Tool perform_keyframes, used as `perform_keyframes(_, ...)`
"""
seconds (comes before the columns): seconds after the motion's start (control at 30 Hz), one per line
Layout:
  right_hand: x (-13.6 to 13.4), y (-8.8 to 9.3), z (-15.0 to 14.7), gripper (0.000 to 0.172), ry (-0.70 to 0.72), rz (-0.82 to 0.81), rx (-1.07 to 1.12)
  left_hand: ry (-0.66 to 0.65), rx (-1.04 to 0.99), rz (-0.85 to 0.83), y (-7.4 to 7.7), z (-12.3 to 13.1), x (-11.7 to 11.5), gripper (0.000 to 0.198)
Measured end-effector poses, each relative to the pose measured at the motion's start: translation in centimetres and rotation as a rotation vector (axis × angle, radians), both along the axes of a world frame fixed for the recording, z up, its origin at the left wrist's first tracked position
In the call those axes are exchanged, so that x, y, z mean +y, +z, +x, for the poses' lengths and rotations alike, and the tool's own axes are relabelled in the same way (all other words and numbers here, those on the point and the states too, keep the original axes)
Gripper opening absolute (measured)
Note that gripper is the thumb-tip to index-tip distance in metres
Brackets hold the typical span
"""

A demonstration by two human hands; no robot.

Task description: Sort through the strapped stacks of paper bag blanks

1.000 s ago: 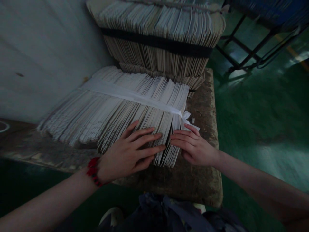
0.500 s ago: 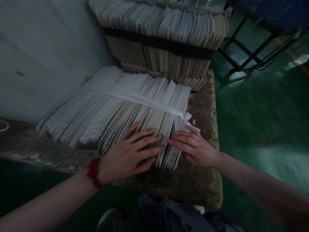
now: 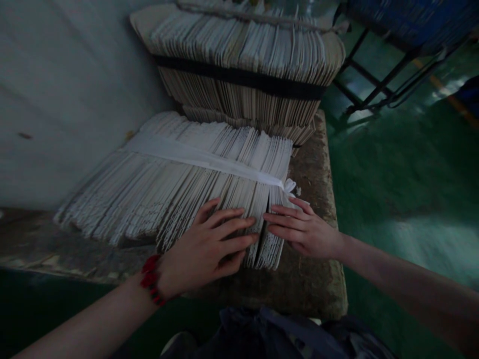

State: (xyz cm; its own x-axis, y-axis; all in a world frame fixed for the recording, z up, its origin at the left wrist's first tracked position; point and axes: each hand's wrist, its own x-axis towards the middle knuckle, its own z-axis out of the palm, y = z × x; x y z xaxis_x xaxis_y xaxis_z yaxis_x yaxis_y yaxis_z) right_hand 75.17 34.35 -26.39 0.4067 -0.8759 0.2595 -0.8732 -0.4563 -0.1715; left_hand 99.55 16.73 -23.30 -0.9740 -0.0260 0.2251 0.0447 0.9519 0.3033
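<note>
Two bare hands of yours are laid on the near bundle of thin pale sheets (image 3: 149,187), which lies on the worn table (image 3: 299,291) across the centre and left of the frame, its sheets packed edge to edge. Your left hand (image 3: 209,247), low in the centre, has its fingers spread and stretched out over the lower edges of the sheets, pressed flat rather than curled. Your right hand (image 3: 312,233), just right of centre, has its fingers extended and close together on the sheets at the bundle's right end, beside a narrow dark gap (image 3: 268,212) that runs between the sheets; its thumb is mostly hidden. A white strap (image 3: 202,159) crosses the bundle on a slant and ends at a small white bow (image 3: 289,186), just above your right fingertips. You wear a red and black bracelet (image 3: 151,280) on your left wrist. Behind your bundle, at the top centre, stands a taller bundle of sheets (image 3: 239,47) with a black band (image 3: 239,77) around it. A pale wall-like surface (image 3: 67,99) fills the upper left, and a blue object (image 3: 407,25) on a dark metal frame (image 3: 378,89) sits in the upper right over the green floor (image 3: 392,194).
</note>
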Motion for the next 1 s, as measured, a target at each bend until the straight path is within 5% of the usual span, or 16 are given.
perform_keyframes(0.37,0.13,-0.70,0.36,0.058,-0.040,-0.035,-0.086,-0.011,-0.008,-0.005,-0.10,0.10,-0.07,0.031)
perform_keyframes(0.6,-0.54,-0.50,0.41,0.072,-0.043,-0.008,-0.076,-0.012,-0.025,-0.020,-0.06,0.26,-0.22,0.034)
perform_keyframes(1.0,-0.36,-0.67,-0.08,0.057,-0.018,-0.047,-0.056,-0.025,-0.029,-0.011,-0.18,0.24,-0.42,0.038)
